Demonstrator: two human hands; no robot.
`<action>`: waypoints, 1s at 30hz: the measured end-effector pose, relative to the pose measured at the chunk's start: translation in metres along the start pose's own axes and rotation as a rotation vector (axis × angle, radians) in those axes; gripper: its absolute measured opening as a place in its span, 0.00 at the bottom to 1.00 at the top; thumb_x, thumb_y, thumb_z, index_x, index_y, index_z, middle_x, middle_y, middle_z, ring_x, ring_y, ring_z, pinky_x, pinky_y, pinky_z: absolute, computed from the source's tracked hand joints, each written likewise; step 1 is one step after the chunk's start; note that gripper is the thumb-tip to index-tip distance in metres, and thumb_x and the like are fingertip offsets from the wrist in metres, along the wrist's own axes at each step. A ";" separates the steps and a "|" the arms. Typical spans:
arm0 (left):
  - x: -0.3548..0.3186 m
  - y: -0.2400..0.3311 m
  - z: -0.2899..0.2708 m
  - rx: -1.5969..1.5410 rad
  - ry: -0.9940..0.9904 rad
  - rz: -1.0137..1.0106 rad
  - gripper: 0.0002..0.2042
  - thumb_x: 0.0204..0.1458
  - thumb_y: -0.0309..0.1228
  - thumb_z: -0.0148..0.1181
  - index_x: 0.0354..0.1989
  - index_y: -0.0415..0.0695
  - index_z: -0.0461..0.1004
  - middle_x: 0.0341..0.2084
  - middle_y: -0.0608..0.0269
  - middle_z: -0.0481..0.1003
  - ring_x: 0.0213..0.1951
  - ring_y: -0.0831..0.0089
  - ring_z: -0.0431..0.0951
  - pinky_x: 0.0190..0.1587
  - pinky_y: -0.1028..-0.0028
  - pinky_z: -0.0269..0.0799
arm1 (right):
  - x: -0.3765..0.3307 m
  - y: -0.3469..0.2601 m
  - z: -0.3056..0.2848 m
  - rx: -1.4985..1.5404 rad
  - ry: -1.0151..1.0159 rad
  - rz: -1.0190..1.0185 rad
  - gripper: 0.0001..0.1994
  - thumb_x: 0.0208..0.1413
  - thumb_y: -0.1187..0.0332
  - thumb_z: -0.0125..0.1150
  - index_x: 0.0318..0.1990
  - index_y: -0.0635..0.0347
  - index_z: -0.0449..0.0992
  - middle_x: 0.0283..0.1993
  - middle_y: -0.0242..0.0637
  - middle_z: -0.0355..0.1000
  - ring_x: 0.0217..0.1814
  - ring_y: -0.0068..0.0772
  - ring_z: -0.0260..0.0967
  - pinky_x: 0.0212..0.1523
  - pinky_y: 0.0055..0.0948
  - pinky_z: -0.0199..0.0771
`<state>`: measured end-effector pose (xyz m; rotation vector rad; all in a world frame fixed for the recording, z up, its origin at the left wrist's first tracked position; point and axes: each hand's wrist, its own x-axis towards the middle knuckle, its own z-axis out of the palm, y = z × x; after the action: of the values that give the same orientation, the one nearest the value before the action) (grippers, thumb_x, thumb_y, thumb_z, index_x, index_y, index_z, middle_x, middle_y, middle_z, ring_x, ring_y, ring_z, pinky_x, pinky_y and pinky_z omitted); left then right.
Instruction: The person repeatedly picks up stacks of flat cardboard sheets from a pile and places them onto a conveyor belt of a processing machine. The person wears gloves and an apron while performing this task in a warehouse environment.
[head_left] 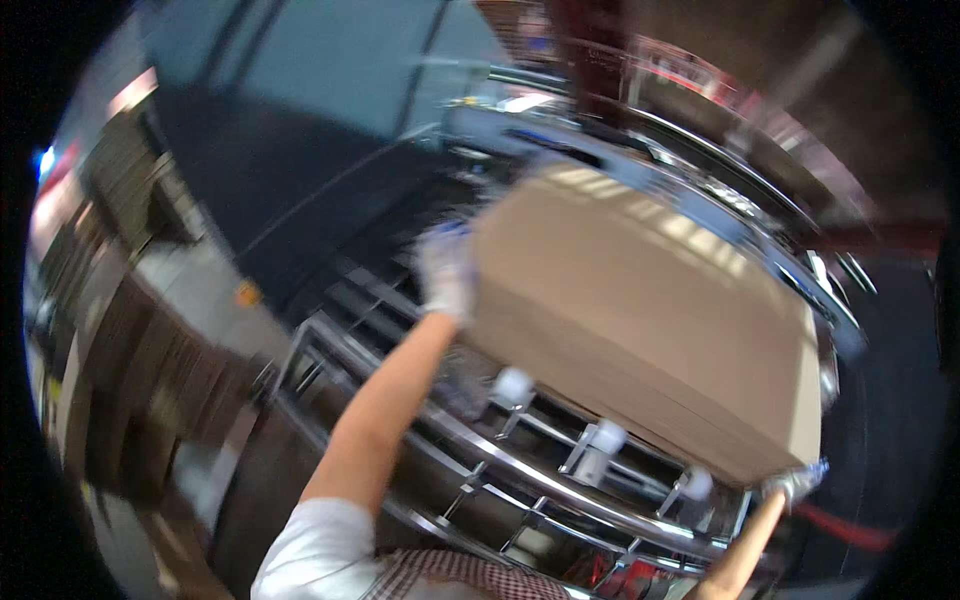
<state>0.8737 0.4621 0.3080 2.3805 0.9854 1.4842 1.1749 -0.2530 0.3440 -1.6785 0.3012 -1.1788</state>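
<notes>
Between both gloved hands, across the middle and right of the view: a large brown cardboard box [640,290], slanting down toward the lower right, with stripes of light over the far part of the broad upper face. At the left end of the box, left hand [445,270], in a white glove with blue, up against the cardboard; too blurred to tell how far open, or how firm in its hold. At the near right corner, low down, right hand [796,484], similarly gloved, touching the box; partly hidden, so impossible to tell how far closed.

Beneath and in front of the box, a shiny metal frame [540,482] of tubes and crossbars, with white cylinders [600,445] along the near side. Just beyond the box, a blue-grey panel [480,125]. At upper left, a broad dark surface [230,150], paler toward the top. Well apart, at far left, stacked brown cardboard [140,350]. At the lower edge, a white sleeve [320,545] and a checked apron [470,575].
</notes>
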 end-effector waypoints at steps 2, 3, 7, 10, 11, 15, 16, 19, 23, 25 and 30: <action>0.016 0.077 -0.053 0.306 -0.130 0.125 0.18 0.60 0.38 0.45 0.58 0.49 0.66 0.55 0.52 0.65 0.60 0.55 0.60 0.65 0.52 0.50 | -0.018 -0.027 -0.021 -0.096 0.023 -0.275 0.20 0.68 0.60 0.37 0.50 0.64 0.73 0.52 0.40 0.72 0.51 0.37 0.67 0.57 0.36 0.64; 0.006 0.057 -0.049 0.270 -0.062 0.030 0.20 0.57 0.41 0.48 0.58 0.50 0.66 0.54 0.50 0.66 0.59 0.53 0.61 0.63 0.50 0.52 | -0.051 -0.063 -0.018 -0.055 0.008 -0.398 0.20 0.68 0.60 0.37 0.51 0.64 0.72 0.52 0.40 0.71 0.52 0.37 0.67 0.58 0.36 0.64; -0.091 0.107 -0.173 -0.277 -0.105 0.442 0.26 0.54 0.48 0.52 0.59 0.50 0.67 0.61 0.49 0.62 0.66 0.52 0.55 0.68 0.46 0.43 | -0.167 -0.159 -0.048 0.162 -0.170 -0.527 0.19 0.68 0.62 0.36 0.53 0.64 0.71 0.54 0.41 0.70 0.55 0.37 0.65 0.60 0.36 0.61; -0.216 0.070 -0.259 -0.403 -0.666 0.793 0.28 0.50 0.56 0.53 0.49 0.44 0.70 0.53 0.49 0.67 0.59 0.54 0.64 0.68 0.44 0.45 | -0.267 -0.200 -0.068 0.326 -0.544 -0.445 0.19 0.68 0.63 0.35 0.54 0.64 0.70 0.56 0.42 0.69 0.57 0.37 0.64 0.62 0.35 0.59; -0.260 0.051 -0.281 -0.352 -0.780 0.728 0.28 0.52 0.56 0.52 0.48 0.43 0.71 0.50 0.50 0.68 0.56 0.54 0.67 0.66 0.47 0.50 | -0.301 -0.212 -0.079 0.363 -0.679 -0.408 0.19 0.68 0.64 0.35 0.55 0.64 0.70 0.56 0.42 0.69 0.58 0.37 0.63 0.63 0.35 0.59; -0.393 -0.050 -0.375 -0.139 -1.180 0.213 0.16 0.51 0.39 0.54 0.47 0.49 0.73 0.45 0.61 0.74 0.50 0.64 0.74 0.51 0.61 0.66 | -0.436 -0.256 -0.137 0.487 -1.227 -0.243 0.19 0.68 0.65 0.35 0.56 0.64 0.68 0.58 0.42 0.67 0.61 0.37 0.61 0.65 0.34 0.56; -0.410 -0.068 -0.406 -0.121 -1.114 0.066 0.15 0.51 0.39 0.54 0.45 0.49 0.74 0.43 0.61 0.75 0.48 0.63 0.75 0.50 0.61 0.68 | -0.469 -0.264 -0.152 0.504 -1.367 -0.201 0.19 0.68 0.66 0.34 0.57 0.64 0.68 0.59 0.43 0.67 0.61 0.37 0.61 0.66 0.34 0.56; -0.409 -0.097 -0.494 0.012 -0.944 -0.330 0.16 0.51 0.47 0.55 0.40 0.48 0.76 0.33 0.58 0.78 0.39 0.56 0.79 0.44 0.58 0.71 | -0.570 -0.303 -0.202 0.574 -1.793 -0.107 0.19 0.68 0.67 0.34 0.58 0.64 0.67 0.60 0.43 0.66 0.64 0.37 0.59 0.67 0.34 0.54; -0.386 -0.148 -0.583 0.278 -1.060 -0.420 0.21 0.56 0.52 0.50 0.44 0.48 0.74 0.40 0.56 0.75 0.44 0.58 0.76 0.48 0.58 0.67 | -0.697 -0.401 -0.285 0.712 -2.192 0.601 0.16 0.66 0.69 0.41 0.53 0.66 0.73 0.51 0.44 0.73 0.54 0.35 0.70 0.58 0.31 0.68; -0.390 -0.180 -0.614 0.244 -0.988 -0.456 0.21 0.56 0.51 0.51 0.45 0.47 0.73 0.39 0.57 0.75 0.44 0.58 0.76 0.47 0.59 0.67 | -0.764 -0.407 -0.300 0.770 -2.164 -0.319 0.15 0.66 0.69 0.43 0.50 0.65 0.75 0.46 0.41 0.75 0.48 0.33 0.73 0.52 0.30 0.72; -0.381 -0.235 -0.686 0.225 -1.019 -0.523 0.21 0.54 0.48 0.53 0.51 0.48 0.72 0.43 0.57 0.75 0.48 0.60 0.74 0.50 0.60 0.65 | -0.849 -0.497 -0.354 0.676 -2.623 0.059 0.14 0.65 0.68 0.45 0.47 0.66 0.76 0.44 0.41 0.76 0.45 0.33 0.74 0.48 0.32 0.73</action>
<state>0.0773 0.2769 0.2551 2.2469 1.3090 -0.0666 0.3110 0.3338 0.2871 -1.2238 -1.4098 1.3474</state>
